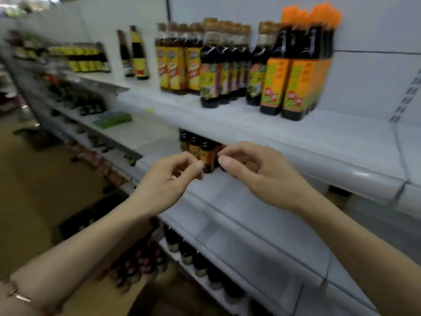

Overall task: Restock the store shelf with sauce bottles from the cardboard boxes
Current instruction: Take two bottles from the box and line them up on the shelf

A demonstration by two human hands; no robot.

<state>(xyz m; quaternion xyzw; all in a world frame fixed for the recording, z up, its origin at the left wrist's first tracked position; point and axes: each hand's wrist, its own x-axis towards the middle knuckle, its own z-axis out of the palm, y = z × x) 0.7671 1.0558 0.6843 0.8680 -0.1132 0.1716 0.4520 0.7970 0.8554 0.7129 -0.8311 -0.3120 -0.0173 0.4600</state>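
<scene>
While both hands hover empty at the middle shelf (227, 201), the restocking is judged to be between bottles: a short row of sauce bottles (206, 153) is seen standing at the back of that shelf, just beyond the fingertips. The left hand (169, 176) and the right hand (252, 167) are held with fingers loosely curled, nothing gripped; contact with the bottles cannot be told through the blur. A cardboard box (95, 295) of capped bottles (136, 265) is seen below the left forearm, and a reach down to it is likely called for next.
</scene>
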